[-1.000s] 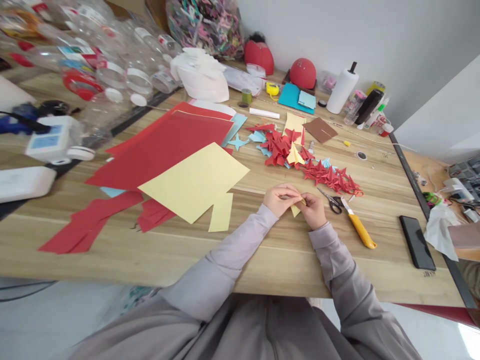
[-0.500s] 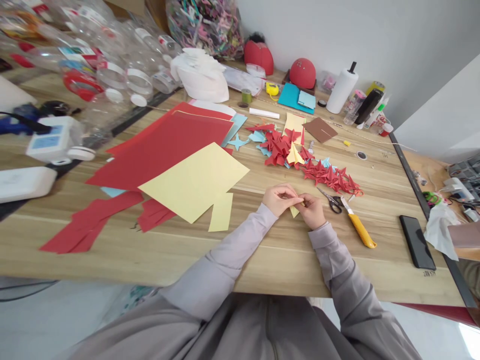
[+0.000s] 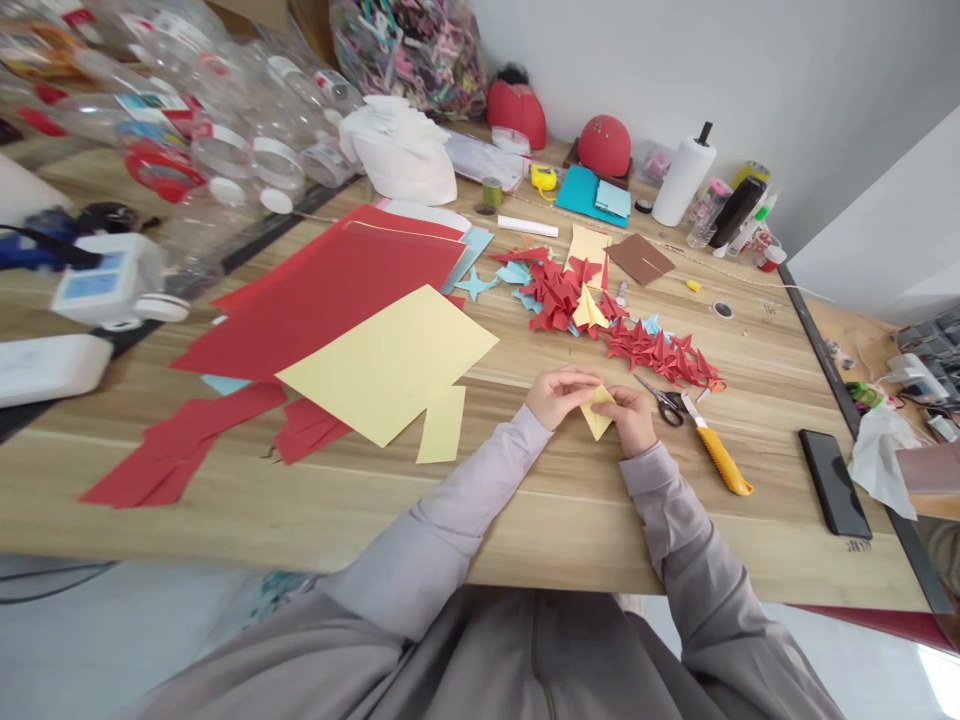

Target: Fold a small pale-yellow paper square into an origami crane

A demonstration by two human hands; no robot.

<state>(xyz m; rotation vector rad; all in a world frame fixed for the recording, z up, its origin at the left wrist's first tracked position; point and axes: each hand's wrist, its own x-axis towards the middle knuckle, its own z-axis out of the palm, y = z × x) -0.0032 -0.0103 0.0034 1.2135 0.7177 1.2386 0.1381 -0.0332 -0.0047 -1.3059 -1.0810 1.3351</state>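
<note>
A small folded yellow paper (image 3: 598,418) is held between my two hands above the table. My left hand (image 3: 559,396) pinches its left side, and my right hand (image 3: 632,416) pinches its right side. To the left lie a large yellow sheet (image 3: 390,360) and a small yellow strip (image 3: 442,425). Beyond my hands are a row of red folded stars (image 3: 660,352) and a yellow folded piece (image 3: 589,308). Black-handled scissors (image 3: 667,408) and a yellow cutter (image 3: 724,460) rest right of my right hand.
Red sheets (image 3: 330,280) and red strips (image 3: 176,450) cover the left side. Plastic bottles (image 3: 225,140) crowd the back left. A phone (image 3: 834,485) lies near the right edge; a white roll (image 3: 684,180) stands at the back.
My hands have moved slightly apart. The yellow paper, mostly hidden under the fingers before, now shows as a diamond shape between them.
</note>
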